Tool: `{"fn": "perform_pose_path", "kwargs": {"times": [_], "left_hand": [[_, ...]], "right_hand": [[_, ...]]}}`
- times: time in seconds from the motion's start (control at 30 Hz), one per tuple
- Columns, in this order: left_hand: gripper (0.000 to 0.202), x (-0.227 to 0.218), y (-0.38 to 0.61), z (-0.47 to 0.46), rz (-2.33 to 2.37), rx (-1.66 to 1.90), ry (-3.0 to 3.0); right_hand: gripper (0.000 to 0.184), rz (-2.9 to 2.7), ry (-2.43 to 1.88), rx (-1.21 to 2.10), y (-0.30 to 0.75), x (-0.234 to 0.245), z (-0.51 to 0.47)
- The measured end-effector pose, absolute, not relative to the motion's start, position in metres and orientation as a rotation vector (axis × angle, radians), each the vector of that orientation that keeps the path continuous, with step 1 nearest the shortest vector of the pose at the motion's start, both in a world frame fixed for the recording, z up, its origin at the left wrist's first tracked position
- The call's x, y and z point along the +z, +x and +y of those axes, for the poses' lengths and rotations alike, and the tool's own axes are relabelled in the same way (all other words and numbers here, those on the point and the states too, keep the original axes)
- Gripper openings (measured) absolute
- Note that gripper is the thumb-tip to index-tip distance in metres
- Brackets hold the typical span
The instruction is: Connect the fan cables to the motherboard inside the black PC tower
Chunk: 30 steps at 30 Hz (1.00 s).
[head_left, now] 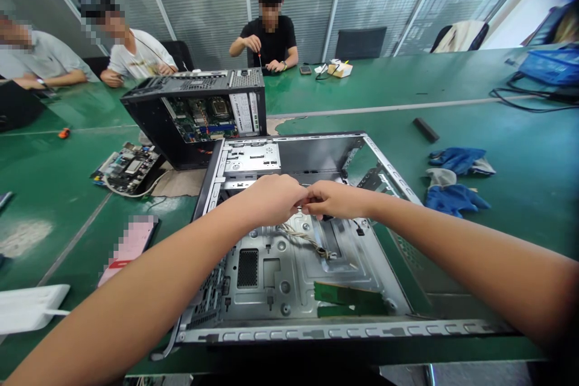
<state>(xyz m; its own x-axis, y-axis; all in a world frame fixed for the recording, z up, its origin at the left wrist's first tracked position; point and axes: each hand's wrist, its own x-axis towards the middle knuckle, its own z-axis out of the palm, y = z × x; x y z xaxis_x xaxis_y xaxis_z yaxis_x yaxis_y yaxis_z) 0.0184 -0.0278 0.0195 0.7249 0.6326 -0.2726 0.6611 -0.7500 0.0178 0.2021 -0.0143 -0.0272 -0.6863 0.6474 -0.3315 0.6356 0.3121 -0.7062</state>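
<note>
Green table (pixel 384 90): flat-lying case (pixel 344 333), upright case (pixel 156 126), blue gloves (pixel 455 199).

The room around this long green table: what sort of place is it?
Probably an office or meeting room used for computer hardware work: an open computer case lies on the green table, a second computer case stands behind it, and a glass partition with blinds lines the far side.

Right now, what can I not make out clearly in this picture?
In the head view:
Anything between left hand and right hand: hidden by the hands themselves.
White block, left end: cut off by the picture's edge.
Any print on the green boards: too small.
</note>
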Motion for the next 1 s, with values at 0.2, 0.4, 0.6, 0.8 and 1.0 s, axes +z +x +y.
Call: {"fn": "perform_pose_path", "kwargs": {"times": [0.2, 0.4, 0.6, 0.8, 1.0], "left_hand": [[0.020, 0.0194, 0.0208, -0.0279, 1.071, -0.445, 2.796], [0.021, 0.0149, 0.0208, -0.0258, 1.059, -0.454, 2.863], [0.031, 0.0146, 0.0208, -0.0255, 1.092, -0.511, 2.842], [0.022, 0.0139, 0.0188, -0.0269, 1.056, -0.377, 2.833], [0.020, 0.0117, 0.0198, -0.0259, 1.074, -0.359, 2.845]], "right_hand": [[0.023, -2.520, -1.217, 1.364, 0.2014, -0.0272, -0.0145], [0.022, -2.463, -1.230, 1.398, 0.2002, -0.0251, -0.0156], [0.018, -2.441, -1.226, 1.402, 0.1990, -0.0231, -0.0165], [0.018, -2.492, -1.230, 1.354, 0.2009, -0.0252, -0.0155], [0.015, -2.496, -1.240, 1.356, 0.2000, -0.0244, -0.0150]]}}
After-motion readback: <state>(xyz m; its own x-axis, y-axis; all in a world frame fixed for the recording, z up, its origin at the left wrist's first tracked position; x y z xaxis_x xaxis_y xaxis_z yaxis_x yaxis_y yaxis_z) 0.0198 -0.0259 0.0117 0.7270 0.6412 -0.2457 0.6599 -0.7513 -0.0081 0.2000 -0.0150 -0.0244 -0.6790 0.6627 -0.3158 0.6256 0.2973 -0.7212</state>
